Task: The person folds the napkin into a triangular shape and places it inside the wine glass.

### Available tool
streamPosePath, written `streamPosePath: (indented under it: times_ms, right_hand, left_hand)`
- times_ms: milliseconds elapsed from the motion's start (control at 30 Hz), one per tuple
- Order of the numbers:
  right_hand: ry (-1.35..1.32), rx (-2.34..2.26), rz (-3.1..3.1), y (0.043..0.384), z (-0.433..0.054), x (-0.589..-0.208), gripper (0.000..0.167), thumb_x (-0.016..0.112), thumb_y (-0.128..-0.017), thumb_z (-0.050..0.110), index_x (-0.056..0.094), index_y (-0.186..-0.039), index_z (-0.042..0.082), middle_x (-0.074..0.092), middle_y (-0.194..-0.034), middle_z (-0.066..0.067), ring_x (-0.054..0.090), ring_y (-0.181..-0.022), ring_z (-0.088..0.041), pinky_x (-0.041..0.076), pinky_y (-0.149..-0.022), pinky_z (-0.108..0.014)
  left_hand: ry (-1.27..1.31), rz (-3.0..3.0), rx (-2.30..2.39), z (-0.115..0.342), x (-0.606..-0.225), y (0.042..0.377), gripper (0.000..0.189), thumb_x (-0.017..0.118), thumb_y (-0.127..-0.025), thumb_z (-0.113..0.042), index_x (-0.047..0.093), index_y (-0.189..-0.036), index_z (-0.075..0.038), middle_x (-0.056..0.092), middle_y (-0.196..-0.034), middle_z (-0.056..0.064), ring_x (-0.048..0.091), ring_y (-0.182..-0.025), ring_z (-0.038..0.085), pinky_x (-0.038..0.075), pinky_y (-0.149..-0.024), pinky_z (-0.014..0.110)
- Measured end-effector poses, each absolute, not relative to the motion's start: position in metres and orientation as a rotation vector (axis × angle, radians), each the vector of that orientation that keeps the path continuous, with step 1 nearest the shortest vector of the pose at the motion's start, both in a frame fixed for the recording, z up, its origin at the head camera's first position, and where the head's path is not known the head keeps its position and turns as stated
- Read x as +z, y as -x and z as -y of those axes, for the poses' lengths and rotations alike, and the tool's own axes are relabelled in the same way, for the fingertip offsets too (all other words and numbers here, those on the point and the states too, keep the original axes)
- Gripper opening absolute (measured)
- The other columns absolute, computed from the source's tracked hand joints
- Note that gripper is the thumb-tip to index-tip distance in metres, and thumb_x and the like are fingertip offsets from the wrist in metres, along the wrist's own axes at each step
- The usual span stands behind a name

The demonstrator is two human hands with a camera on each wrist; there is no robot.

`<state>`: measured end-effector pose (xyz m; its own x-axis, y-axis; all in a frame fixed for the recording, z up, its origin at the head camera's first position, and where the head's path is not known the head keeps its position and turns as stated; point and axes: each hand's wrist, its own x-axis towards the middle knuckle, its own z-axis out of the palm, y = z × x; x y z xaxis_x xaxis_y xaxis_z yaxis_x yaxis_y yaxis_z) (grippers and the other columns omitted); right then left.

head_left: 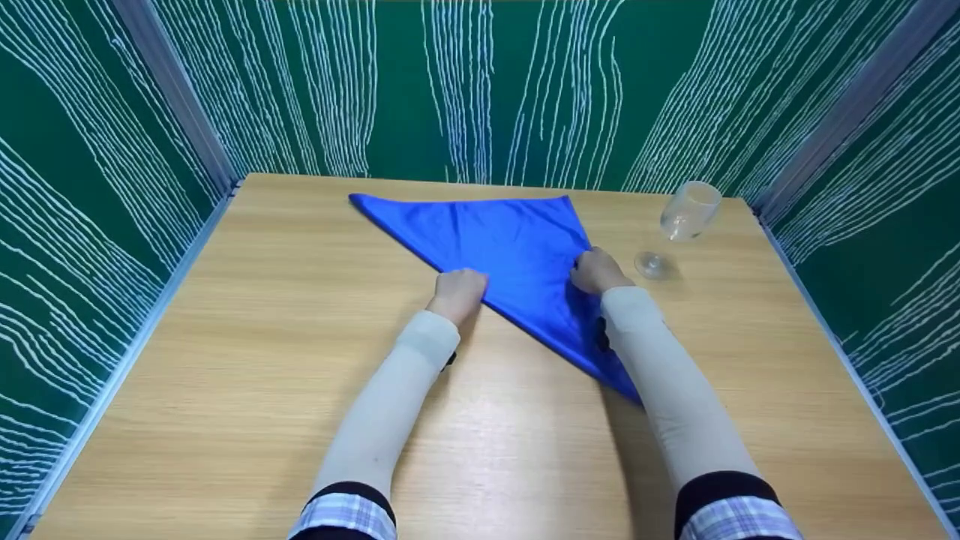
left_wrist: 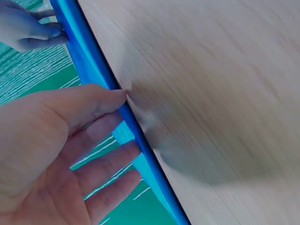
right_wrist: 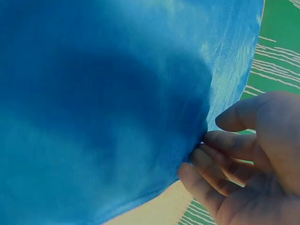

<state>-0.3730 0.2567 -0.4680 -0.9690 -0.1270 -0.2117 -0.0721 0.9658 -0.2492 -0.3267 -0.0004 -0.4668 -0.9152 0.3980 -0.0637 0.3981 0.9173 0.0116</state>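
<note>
- Across the tabletop (head_left: 285,315): a blue cloth (head_left: 510,240), triangular in outline.
- Right of the cloth: a stemmed glass (head_left: 689,214), upright, see-through in the bowl.
- Pinching the cloth's long edge: left hand (head_left: 459,292).
- Pinching its right edge: right hand (head_left: 598,271).

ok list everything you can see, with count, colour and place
Triangular cloth: 1, shiny blue, on the table
Wine glass: 1, clear, table's far right
Table: 1, pale wooden, beneath both
Patterned panels: 3, green with white lines, left, back, right
Corner posts: 2, grey, back left and back right
Dark items: 2, black, at the wrists, mostly hidden
Checked cuffs: 2, bluish, head view's bottom edge
Sleeves: 2, cream, on forearms
Left hand: 1, bare, pinching the cloth's near edge
Right hand: 1, bare, at the cloth's right edge
</note>
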Motion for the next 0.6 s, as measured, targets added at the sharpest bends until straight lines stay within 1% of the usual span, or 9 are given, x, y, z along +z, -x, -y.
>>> streamPosePath:
  times_ms: [100, 200, 300, 500, 600]
  right_hand:
    - [0.147, -0.345, -2.896, 0.372, -0.2566, -0.467, 0.038, 0.044, -0.099, 0.015, 0.062, -0.113, -0.016, 0.052, -0.125, -0.038, 0.055, -0.106, -0.045, 0.045, -0.096, -0.054]
    - [0.109, -0.372, -2.873, 0.372, -0.2573, -0.4663, 0.038, 0.044, -0.101, 0.016, 0.063, -0.112, -0.015, 0.053, -0.124, -0.035, 0.054, -0.101, -0.041, 0.046, -0.093, -0.053]
    - [0.097, -0.389, -2.848, 0.3725, -0.2584, -0.4662, 0.037, 0.044, -0.102, 0.017, 0.062, -0.112, -0.014, 0.053, -0.125, -0.034, 0.053, -0.1, -0.039, 0.046, -0.093, -0.052]
    - [0.062, -0.437, -2.82, 0.3718, -0.259, -0.4664, 0.036, 0.044, -0.103, 0.017, 0.061, -0.118, -0.011, 0.053, -0.126, -0.032, 0.052, -0.101, -0.038, 0.045, -0.092, -0.052]
    - [0.07, -0.442, -2.82, 0.3704, -0.2592, -0.4669, 0.035, 0.044, -0.103, 0.017, 0.061, -0.117, -0.011, 0.053, -0.126, -0.032, 0.052, -0.101, -0.038, 0.046, -0.092, -0.052]
  left_hand:
    - [-0.567, -2.948, -0.012, 0.0019, -0.4665, 0.3279, 0.022, 0.053, -0.103, -0.007, 0.068, -0.119, -0.01, 0.07, -0.115, 0.011, 0.068, -0.104, 0.03, 0.058, -0.077, 0.046]
    - [-0.523, -2.89, -0.029, 0.0031, -0.4663, 0.329, 0.028, 0.058, -0.102, -0.016, 0.061, -0.129, -0.011, 0.067, -0.122, 0.01, 0.066, -0.107, 0.028, 0.057, -0.08, 0.045]
    - [-0.51, -2.864, -0.038, 0.0039, -0.4666, 0.3295, 0.034, 0.059, -0.102, -0.02, 0.057, -0.134, -0.011, 0.066, -0.124, 0.01, 0.065, -0.109, 0.028, 0.056, -0.081, 0.044]
    - [-0.505, -2.848, -0.037, 0.0049, -0.4673, 0.3293, 0.04, 0.06, -0.102, -0.024, 0.054, -0.139, -0.012, 0.064, -0.129, 0.01, 0.064, -0.112, 0.028, 0.055, -0.085, 0.045]
    - [-0.491, -2.845, -0.033, 0.0046, -0.4677, 0.327, 0.044, 0.061, -0.101, -0.026, 0.051, -0.142, -0.012, 0.063, -0.131, 0.009, 0.063, -0.113, 0.027, 0.055, -0.086, 0.044]
